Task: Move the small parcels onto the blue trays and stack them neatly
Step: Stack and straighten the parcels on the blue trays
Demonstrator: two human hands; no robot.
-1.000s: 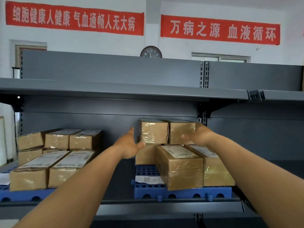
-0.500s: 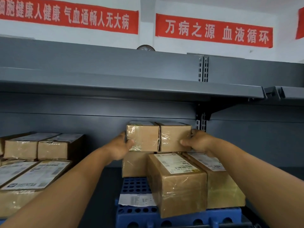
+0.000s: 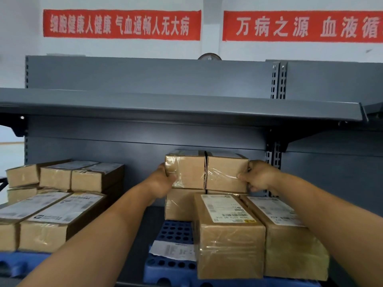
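Two small brown parcels sit side by side on top of the back stack: the upper left parcel (image 3: 187,172) and the upper right parcel (image 3: 226,175). My left hand (image 3: 163,181) grips the left parcel's outer side. My right hand (image 3: 259,177) grips the right parcel's outer edge, fingers curled on its corner. Below them lies a lower parcel (image 3: 178,204). In front, two long labelled parcels (image 3: 228,235) lie side by side on the blue tray (image 3: 172,268).
A second blue tray (image 3: 18,264) at the left carries several stacked parcels (image 3: 62,214). A loose paper label (image 3: 172,250) lies on the middle tray. The grey upper shelf (image 3: 186,108) hangs low overhead; a slotted upright (image 3: 273,158) stands right of my right hand.
My hands went from reaching toward the two top parcels to clasping them from both sides. The camera moved closer and the view shifted left.
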